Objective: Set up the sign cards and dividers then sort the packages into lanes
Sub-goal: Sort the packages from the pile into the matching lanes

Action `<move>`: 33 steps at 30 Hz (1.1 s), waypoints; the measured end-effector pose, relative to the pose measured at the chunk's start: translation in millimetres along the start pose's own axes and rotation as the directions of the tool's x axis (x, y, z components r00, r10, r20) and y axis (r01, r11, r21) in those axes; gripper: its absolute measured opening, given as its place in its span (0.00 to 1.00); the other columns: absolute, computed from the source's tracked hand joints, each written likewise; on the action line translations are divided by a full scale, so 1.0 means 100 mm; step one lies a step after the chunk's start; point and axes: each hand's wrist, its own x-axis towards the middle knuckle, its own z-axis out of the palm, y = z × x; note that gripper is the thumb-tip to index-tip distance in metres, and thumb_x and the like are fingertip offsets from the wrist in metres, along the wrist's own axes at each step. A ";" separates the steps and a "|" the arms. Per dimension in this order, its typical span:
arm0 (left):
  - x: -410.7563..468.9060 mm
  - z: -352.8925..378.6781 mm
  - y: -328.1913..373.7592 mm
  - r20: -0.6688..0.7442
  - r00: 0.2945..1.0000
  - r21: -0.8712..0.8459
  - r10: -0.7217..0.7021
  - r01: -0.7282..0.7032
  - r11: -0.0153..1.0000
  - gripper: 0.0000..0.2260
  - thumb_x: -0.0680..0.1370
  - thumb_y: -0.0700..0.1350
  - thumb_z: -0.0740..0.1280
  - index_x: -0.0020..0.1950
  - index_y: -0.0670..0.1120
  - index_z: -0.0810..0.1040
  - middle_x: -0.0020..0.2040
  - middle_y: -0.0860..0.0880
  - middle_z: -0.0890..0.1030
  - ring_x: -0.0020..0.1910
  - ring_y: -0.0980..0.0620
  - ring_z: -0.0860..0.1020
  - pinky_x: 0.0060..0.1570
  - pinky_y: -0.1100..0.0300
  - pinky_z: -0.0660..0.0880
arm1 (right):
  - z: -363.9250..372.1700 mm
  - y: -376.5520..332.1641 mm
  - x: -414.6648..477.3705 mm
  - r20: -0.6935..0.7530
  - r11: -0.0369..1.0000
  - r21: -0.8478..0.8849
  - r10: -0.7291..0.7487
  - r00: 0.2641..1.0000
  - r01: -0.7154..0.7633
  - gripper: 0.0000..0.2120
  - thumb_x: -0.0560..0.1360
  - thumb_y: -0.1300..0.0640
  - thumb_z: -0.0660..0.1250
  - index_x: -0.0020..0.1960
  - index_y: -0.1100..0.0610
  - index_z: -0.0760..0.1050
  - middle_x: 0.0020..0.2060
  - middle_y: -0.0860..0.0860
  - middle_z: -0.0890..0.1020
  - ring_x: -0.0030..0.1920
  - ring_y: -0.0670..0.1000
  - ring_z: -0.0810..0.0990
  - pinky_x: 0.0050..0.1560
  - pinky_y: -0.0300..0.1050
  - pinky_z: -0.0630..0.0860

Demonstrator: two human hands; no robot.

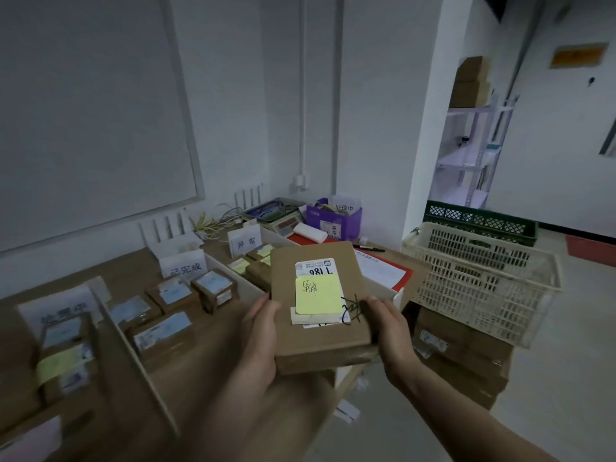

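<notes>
I hold a flat brown cardboard package in front of me above the table's right end. It carries a white shipping label and a yellow sticky note with handwriting. My left hand grips its left edge and my right hand grips its right edge. On the wooden table, white dividers split lanes of small labelled packages. White sign cards stand behind the lanes: one at the left, one in the middle, one at the right.
A cream plastic basket rests on stacked brown boxes to the right, with a dark green crate behind. A scale, a purple box and a red-edged sheet occupy the far table end. Shelving stands at the right wall.
</notes>
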 end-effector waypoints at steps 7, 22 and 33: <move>0.64 0.76 -0.28 0.018 0.999 0.007 -0.027 0.027 1.000 0.13 0.75 0.45 0.65 0.58 0.49 0.83 0.49 0.44 0.86 0.47 0.43 0.85 0.43 0.48 0.82 | -0.44 0.11 0.88 -0.035 0.999 -0.002 0.035 0.999 -0.035 0.15 0.77 0.41 0.65 0.50 0.53 0.81 0.49 0.54 0.84 0.54 0.57 0.82 0.59 0.56 0.76; 2.28 1.68 -0.53 -0.091 0.993 0.150 -0.079 0.093 0.984 0.12 0.77 0.45 0.65 0.58 0.47 0.82 0.47 0.43 0.85 0.47 0.41 0.83 0.48 0.46 0.80 | -0.47 0.32 2.95 0.016 0.985 -0.067 0.163 0.987 -0.161 0.31 0.66 0.29 0.65 0.55 0.52 0.79 0.48 0.51 0.87 0.51 0.56 0.86 0.60 0.62 0.78; 2.65 1.89 -0.79 -0.329 0.936 0.155 -0.126 0.186 0.970 0.07 0.75 0.47 0.66 0.48 0.44 0.78 0.45 0.41 0.79 0.44 0.43 0.78 0.39 0.54 0.70 | -0.29 0.69 4.06 0.281 0.940 -0.306 0.242 0.929 -0.152 0.15 0.79 0.37 0.62 0.54 0.48 0.74 0.49 0.50 0.84 0.51 0.53 0.83 0.58 0.55 0.78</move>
